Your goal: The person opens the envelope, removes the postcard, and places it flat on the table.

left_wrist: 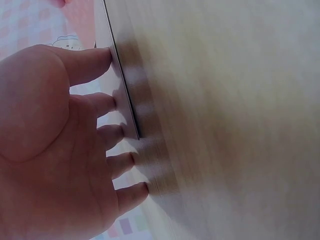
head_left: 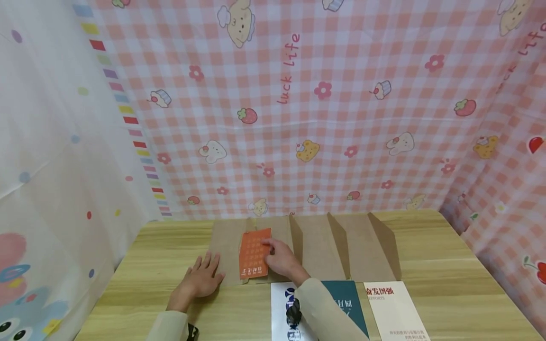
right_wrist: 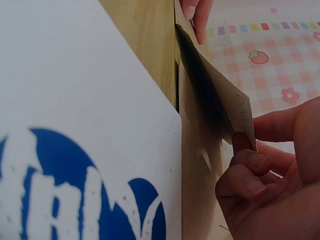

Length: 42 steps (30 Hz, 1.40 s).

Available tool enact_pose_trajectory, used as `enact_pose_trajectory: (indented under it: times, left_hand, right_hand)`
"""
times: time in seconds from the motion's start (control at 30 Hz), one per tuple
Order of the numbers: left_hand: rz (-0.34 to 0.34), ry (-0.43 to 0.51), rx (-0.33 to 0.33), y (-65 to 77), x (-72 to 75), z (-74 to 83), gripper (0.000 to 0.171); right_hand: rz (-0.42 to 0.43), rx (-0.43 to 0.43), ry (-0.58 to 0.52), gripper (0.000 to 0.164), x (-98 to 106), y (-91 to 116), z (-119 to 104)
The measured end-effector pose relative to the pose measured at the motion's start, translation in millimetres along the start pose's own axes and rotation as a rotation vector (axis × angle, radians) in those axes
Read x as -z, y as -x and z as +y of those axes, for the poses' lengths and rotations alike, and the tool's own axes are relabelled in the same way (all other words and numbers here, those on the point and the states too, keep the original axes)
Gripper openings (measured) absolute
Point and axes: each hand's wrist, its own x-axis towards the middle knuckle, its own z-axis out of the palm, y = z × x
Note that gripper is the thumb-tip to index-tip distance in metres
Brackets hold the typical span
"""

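My right hand (head_left: 283, 259) pinches the right edge of an orange booklet (head_left: 254, 253) with printed lettering, over the left part of a brown cardboard sheet (head_left: 322, 253) with raised flaps. In the right wrist view, the thumb and curled fingers (right_wrist: 250, 180) hold the edge of a tilted tan panel (right_wrist: 232, 92) with dark marks. I cannot tell whether a cardboard flap is gripped along with the booklet. Spread fingers of my left hand (head_left: 202, 279) rest at the cardboard's left edge; the left wrist view shows the fingertips (left_wrist: 132, 197) down at the surface.
Along the table's front lie a white booklet with blue print (head_left: 280, 308), a teal booklet (head_left: 356, 303) partly under the right sleeve, and a cream booklet with red lettering (head_left: 398, 310). Behind the wooden table (head_left: 448, 284) hangs a pink checked cloth (head_left: 341, 118).
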Motion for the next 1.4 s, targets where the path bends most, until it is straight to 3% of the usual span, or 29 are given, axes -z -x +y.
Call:
enact_pose_trajectory:
  times: [0.43, 0.9, 1.4]
  left_hand:
    - [0.004, -0.001, 0.002, -1.2, -3.0, -3.7, 0.061]
    - [0.005, 0.009, -0.002, -1.0, -3.3, -3.6, 0.062]
    - [0.014, 0.001, -0.016, -1.9, -2.9, -3.2, 0.061]
  right_hand:
    - [0.01, 0.034, -0.019, 0.052, 3, 3, -3]
    - [0.045, 0.097, 0.048, 0.051, 10, 7, -1]
    - [0.034, 0.103, 0.026, 0.049, 17, 12, 1]
